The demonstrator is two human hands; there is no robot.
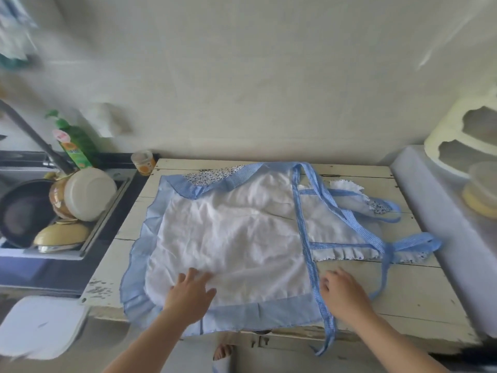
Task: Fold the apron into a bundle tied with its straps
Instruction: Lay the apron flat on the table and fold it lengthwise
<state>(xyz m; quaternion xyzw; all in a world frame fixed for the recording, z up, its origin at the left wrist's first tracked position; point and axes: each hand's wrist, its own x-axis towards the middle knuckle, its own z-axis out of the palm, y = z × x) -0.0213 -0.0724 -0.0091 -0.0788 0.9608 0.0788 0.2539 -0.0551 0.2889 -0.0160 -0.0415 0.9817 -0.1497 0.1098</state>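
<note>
We see a pale plaster wall (242, 76) behind a worn white plank tabletop (403, 300). To the left, a sink (88, 238) holds a dark pan (24, 211) and bowls (88, 195), with a green bottle (78, 146) behind. A cream shelf unit (457, 135) stands at right.

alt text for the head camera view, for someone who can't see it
A white apron with blue trim lies spread flat on a worn table, left hand pressing it, right hand at a blue strap. Dishes fill a sink to the left.
</note>
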